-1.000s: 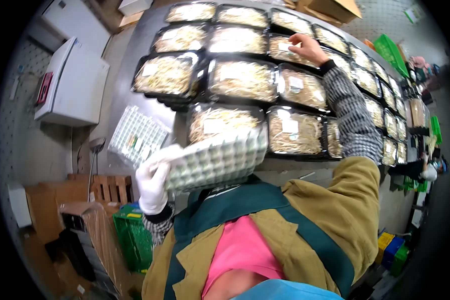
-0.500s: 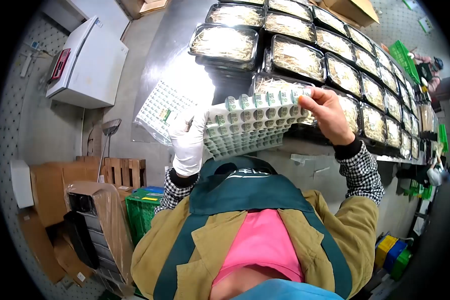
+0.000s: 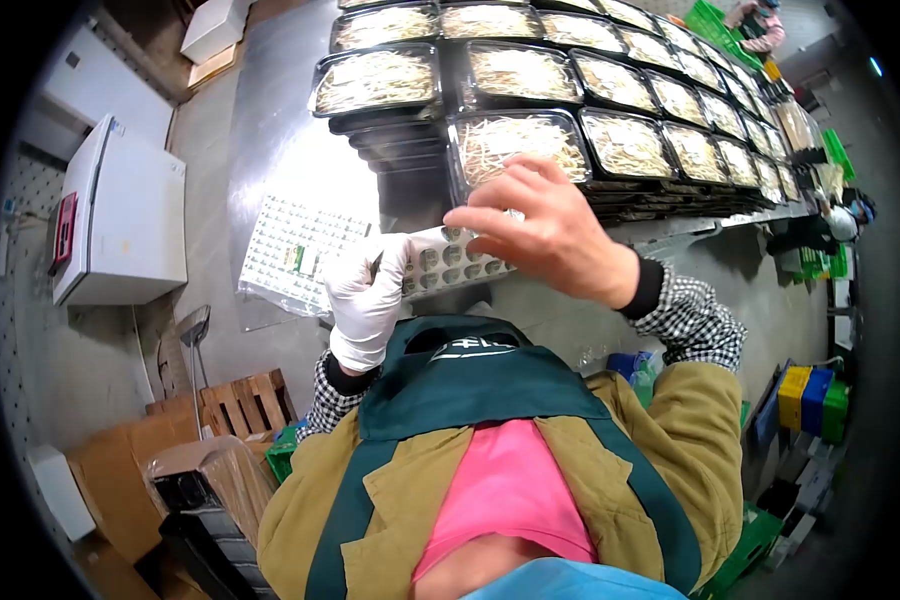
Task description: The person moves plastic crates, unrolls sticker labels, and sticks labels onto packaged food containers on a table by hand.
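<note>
My left hand [image 3: 367,300], in a white glove, is closed on the edge of a sheet of round green-and-white stickers [image 3: 448,262]. My bare right hand [image 3: 545,228] hovers over the right part of that sheet, fingers bent and apart; whether a sticker is on its fingertips is too small to tell. Just beyond it sits a black tray of pale, shredded food [image 3: 518,146] under clear film. Stacks of similar trays [image 3: 380,80] stand in rows on the metal table [image 3: 270,130]. A bagged pack of sticker sheets [image 3: 295,255] lies left of my left hand.
A white freezer [image 3: 130,215] stands at the left, with a wooden pallet [image 3: 245,405] and cardboard boxes below it. Green crates [image 3: 715,28] and a person in pink [image 3: 763,28] are at the upper right. Another person [image 3: 835,225] is at the far right.
My right hand went from the trays to the sheet's right edge, then left above the sheet. My left hand still holds the sheet. The view has shifted, and bare labels now show near the trays.
</note>
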